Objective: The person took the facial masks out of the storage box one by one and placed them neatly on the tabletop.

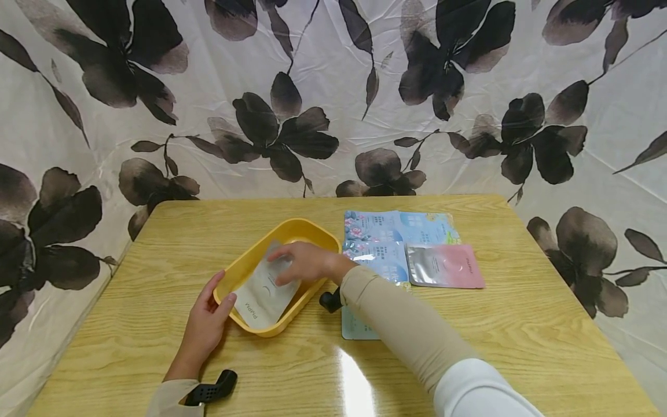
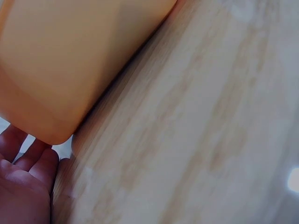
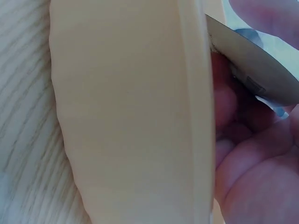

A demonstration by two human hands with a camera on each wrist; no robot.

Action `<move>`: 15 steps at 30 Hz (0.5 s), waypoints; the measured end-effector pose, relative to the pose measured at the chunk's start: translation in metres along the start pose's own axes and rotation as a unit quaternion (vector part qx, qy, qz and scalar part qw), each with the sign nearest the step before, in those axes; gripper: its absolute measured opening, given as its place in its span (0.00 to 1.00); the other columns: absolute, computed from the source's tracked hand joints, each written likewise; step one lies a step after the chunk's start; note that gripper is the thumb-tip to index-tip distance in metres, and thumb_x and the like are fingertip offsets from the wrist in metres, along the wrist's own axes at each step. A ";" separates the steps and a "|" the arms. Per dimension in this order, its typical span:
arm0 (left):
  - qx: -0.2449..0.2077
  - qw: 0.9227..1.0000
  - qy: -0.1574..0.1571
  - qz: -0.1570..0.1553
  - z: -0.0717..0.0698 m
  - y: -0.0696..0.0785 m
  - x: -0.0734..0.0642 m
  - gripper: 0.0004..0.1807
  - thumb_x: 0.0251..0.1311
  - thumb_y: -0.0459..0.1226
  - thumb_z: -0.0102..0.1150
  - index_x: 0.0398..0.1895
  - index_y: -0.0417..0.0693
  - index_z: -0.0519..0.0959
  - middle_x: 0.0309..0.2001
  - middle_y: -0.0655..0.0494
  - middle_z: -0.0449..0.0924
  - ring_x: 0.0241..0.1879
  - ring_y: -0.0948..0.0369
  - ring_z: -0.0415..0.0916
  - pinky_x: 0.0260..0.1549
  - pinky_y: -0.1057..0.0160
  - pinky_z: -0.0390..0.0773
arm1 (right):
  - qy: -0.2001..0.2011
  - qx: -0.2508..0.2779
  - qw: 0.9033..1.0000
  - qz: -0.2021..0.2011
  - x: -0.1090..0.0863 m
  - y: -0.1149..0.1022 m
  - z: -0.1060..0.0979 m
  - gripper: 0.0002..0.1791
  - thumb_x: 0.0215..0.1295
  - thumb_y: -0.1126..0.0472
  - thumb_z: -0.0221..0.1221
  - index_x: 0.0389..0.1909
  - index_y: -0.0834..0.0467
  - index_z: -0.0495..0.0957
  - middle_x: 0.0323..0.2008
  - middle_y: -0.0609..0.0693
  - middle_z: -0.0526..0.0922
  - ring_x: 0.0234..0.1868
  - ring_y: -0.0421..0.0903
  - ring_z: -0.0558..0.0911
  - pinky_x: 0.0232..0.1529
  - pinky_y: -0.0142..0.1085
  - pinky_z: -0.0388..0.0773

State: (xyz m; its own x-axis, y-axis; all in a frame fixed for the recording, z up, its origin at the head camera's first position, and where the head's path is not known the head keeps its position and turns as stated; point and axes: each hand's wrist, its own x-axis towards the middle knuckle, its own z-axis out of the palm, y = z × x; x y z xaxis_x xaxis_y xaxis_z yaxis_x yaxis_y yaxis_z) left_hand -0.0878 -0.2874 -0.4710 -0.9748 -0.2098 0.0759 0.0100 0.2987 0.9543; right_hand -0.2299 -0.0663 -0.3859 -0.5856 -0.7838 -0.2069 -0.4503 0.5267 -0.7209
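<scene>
A yellow plastic basket (image 1: 318,231) stands at a slant left of the table's middle. My left hand (image 1: 202,324) grips its near-left rim, thumb over the edge and fingers outside. Inside the basket lies a white face mask packet (image 1: 257,304) marked PMPM, tilted along its length. My right hand (image 1: 304,263) reaches over the right wall and pinches the packet near its far end. In the right wrist view, the packet's edge (image 3: 257,65) passes between thumb and curled fingers; the basket wall (image 3: 126,112) hides part of the hand.
Right of the basket, blue face mask packets (image 1: 424,227) lie flat in rows beside a pink and silver packet (image 1: 448,266). A pale green packet (image 1: 356,324) lies nearer, partly under the right forearm. A floral cloth (image 1: 323,174) hangs behind the wooden table (image 1: 495,347).
</scene>
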 end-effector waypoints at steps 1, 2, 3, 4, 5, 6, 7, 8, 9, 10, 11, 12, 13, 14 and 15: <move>0.000 1.000 -0.001 -0.002 0.000 0.000 0.000 0.34 0.75 0.37 0.52 0.79 0.41 0.53 0.73 0.34 0.56 0.59 0.66 0.67 0.48 0.82 0.69 | -0.002 0.000 1.000 0.003 -0.001 0.000 0.000 0.30 0.62 0.56 0.70 0.66 0.51 0.76 0.67 0.47 0.73 0.67 0.43 0.69 0.65 0.31 0.64; -0.001 1.000 -0.002 -0.004 0.000 0.000 0.000 0.34 0.75 0.37 0.52 0.79 0.42 0.53 0.73 0.35 0.56 0.60 0.65 0.66 0.48 0.82 0.69 | -0.004 0.004 1.000 0.008 -0.002 -0.001 0.001 0.31 0.62 0.56 0.70 0.67 0.51 0.76 0.67 0.47 0.73 0.66 0.42 0.69 0.63 0.31 0.66; -0.001 1.000 -0.002 -0.005 0.000 0.001 0.000 0.34 0.75 0.37 0.52 0.79 0.42 0.52 0.74 0.35 0.55 0.60 0.64 0.66 0.48 0.82 0.69 | -0.005 0.007 1.000 0.013 -0.003 -0.001 0.001 0.31 0.62 0.56 0.70 0.67 0.50 0.75 0.67 0.46 0.72 0.65 0.41 0.69 0.61 0.30 0.68; -0.002 1.000 -0.003 -0.006 0.000 0.001 0.000 0.34 0.75 0.36 0.52 0.79 0.42 0.52 0.74 0.35 0.55 0.60 0.64 0.66 0.48 0.82 0.68 | -0.005 0.014 1.000 0.017 -0.004 -0.001 0.002 0.31 0.62 0.57 0.70 0.67 0.49 0.75 0.68 0.47 0.72 0.62 0.41 0.70 0.57 0.29 0.71; -0.001 1.000 -0.004 -0.007 0.000 0.002 0.001 0.34 0.75 0.36 0.52 0.80 0.43 0.52 0.74 0.35 0.55 0.60 0.63 0.65 0.48 0.83 0.68 | -0.005 0.028 0.999 0.023 -0.005 -0.001 0.002 0.31 0.62 0.58 0.70 0.67 0.49 0.75 0.68 0.47 0.71 0.59 0.41 0.73 0.53 0.30 0.75; -0.001 1.000 -0.005 -0.007 0.000 0.002 0.001 0.34 0.75 0.36 0.52 0.79 0.43 0.52 0.74 0.35 0.55 0.59 0.66 0.65 0.48 0.82 0.68 | -0.004 0.043 0.999 0.028 -0.007 0.000 0.002 0.31 0.62 0.60 0.70 0.67 0.49 0.75 0.69 0.48 0.70 0.54 0.42 0.76 0.48 0.31 0.78; -0.001 1.000 -0.005 -0.006 0.000 0.001 0.001 0.35 0.75 0.37 0.52 0.79 0.43 0.52 0.74 0.35 0.55 0.58 0.69 0.65 0.48 0.82 0.69 | -0.002 0.059 0.998 0.031 -0.009 0.000 0.002 0.31 0.62 0.62 0.69 0.67 0.49 0.75 0.69 0.49 0.69 0.48 0.44 0.79 0.42 0.32 0.81; -0.001 1.000 -0.006 -0.006 0.001 0.002 0.001 0.35 0.75 0.37 0.52 0.79 0.43 0.52 0.73 0.35 0.56 0.57 0.70 0.65 0.48 0.82 0.69 | 0.002 0.077 0.996 0.034 -0.010 0.001 0.002 0.31 0.62 0.63 0.69 0.67 0.49 0.76 0.70 0.50 0.68 0.41 0.45 0.80 0.36 0.33 0.82; -0.001 1.000 -0.006 -0.006 0.001 0.002 0.001 0.34 0.75 0.37 0.52 0.79 0.43 0.52 0.73 0.35 0.56 0.57 0.71 0.65 0.48 0.82 0.69 | 0.008 0.093 0.995 0.035 -0.012 0.002 0.002 0.30 0.62 0.65 0.68 0.66 0.49 0.76 0.70 0.51 0.67 0.36 0.46 0.81 0.33 0.35 0.83; 0.000 1.000 -0.006 -0.007 0.001 0.002 0.001 0.34 0.75 0.38 0.52 0.79 0.43 0.53 0.73 0.35 0.56 0.56 0.72 0.65 0.48 0.82 0.69 | 0.012 0.110 0.993 0.037 -0.014 0.003 0.002 0.30 0.62 0.66 0.67 0.66 0.50 0.76 0.71 0.51 0.66 0.31 0.47 0.81 0.30 0.36 0.83; 0.004 1.000 -0.006 -0.007 0.001 0.002 0.000 0.34 0.75 0.38 0.52 0.79 0.43 0.53 0.73 0.35 0.56 0.56 0.74 0.65 0.47 0.82 0.69 | 0.017 0.126 0.991 0.039 -0.016 0.004 0.001 0.30 0.63 0.67 0.67 0.66 0.50 0.76 0.71 0.52 0.66 0.27 0.49 0.81 0.29 0.38 0.83; 0.006 1.000 -0.005 -0.007 0.001 0.002 0.000 0.34 0.75 0.39 0.52 0.79 0.43 0.53 0.73 0.35 0.56 0.55 0.75 0.65 0.47 0.82 0.69 | 0.024 0.133 0.990 0.037 -0.018 0.005 0.000 0.29 0.63 0.68 0.67 0.66 0.51 0.76 0.71 0.52 0.65 0.26 0.50 0.81 0.29 0.38 0.83; 0.009 1.000 -0.004 -0.006 0.001 0.001 0.000 0.34 0.76 0.39 0.52 0.79 0.43 0.53 0.73 0.35 0.57 0.55 0.77 0.65 0.47 0.82 0.69 | 0.030 0.138 0.989 0.034 -0.020 0.006 -0.001 0.29 0.63 0.68 0.67 0.66 0.51 0.76 0.71 0.52 0.66 0.27 0.50 0.81 0.30 0.38 0.83; 0.010 1.000 -0.004 -0.006 0.001 0.001 0.000 0.34 0.76 0.39 0.52 0.79 0.42 0.54 0.73 0.35 0.57 0.54 0.78 0.65 0.47 0.82 0.69 | 0.038 0.142 0.989 0.032 -0.021 0.008 -0.002 0.29 0.63 0.68 0.67 0.65 0.51 0.76 0.70 0.52 0.67 0.29 0.49 0.81 0.31 0.38 0.84; 0.010 1.000 -0.004 -0.005 0.001 0.001 0.000 0.34 0.76 0.40 0.52 0.79 0.42 0.54 0.73 0.35 0.57 0.54 0.79 0.65 0.47 0.82 0.70 | 0.047 0.144 0.988 0.031 -0.024 0.009 -0.004 0.28 0.63 0.67 0.67 0.65 0.51 0.76 0.67 0.52 0.69 0.33 0.48 0.82 0.32 0.38 0.84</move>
State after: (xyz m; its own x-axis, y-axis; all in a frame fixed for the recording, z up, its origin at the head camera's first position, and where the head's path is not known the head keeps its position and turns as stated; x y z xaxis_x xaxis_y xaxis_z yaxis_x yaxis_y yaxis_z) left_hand -0.0884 -0.2862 -0.4702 -0.9766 -0.2052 0.0640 -0.0041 0.3153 0.9490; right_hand -0.2226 -0.0419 -0.3849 -0.6720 -0.7120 -0.2037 -0.2096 0.4467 -0.8698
